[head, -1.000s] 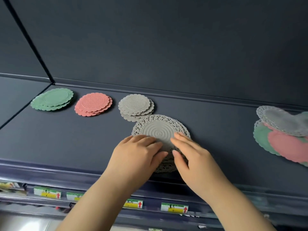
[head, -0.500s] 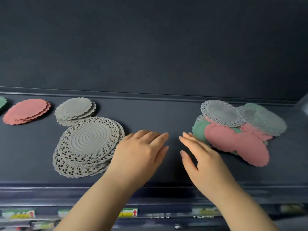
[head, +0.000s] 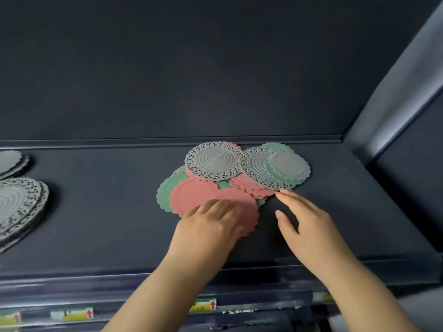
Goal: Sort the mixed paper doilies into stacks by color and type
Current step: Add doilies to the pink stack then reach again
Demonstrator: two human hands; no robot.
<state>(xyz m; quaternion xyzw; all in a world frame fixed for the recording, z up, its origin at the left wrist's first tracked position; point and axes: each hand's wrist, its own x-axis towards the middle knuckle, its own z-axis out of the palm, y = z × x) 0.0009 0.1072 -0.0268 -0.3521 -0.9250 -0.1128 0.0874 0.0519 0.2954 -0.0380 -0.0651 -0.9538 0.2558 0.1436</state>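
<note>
A mixed pile of doilies lies at centre right of the dark shelf (head: 96,212). It holds a grey lace doily (head: 213,161), a second grey lace one (head: 256,171), a grey ridged one (head: 290,165) over a green one (head: 271,174), pink scalloped ones (head: 191,195) and a green scalloped one (head: 164,191). My left hand (head: 211,226) rests flat with straight fingers on the near pink doily. My right hand (head: 309,226) hovers with fingers extended, fingertips close to the pile's front right edge.
A stack of grey lace doilies (head: 19,207) sits at the left edge, with a grey scalloped stack (head: 10,161) behind it. The shelf's back wall and a right side panel (head: 395,92) enclose the space. Price labels (head: 72,313) line the front rail below.
The view has swung right, from the sorted stacks to the mixed pile. Both hands left the grey lace stack and moved right; my left hand now lies on a pink doily.
</note>
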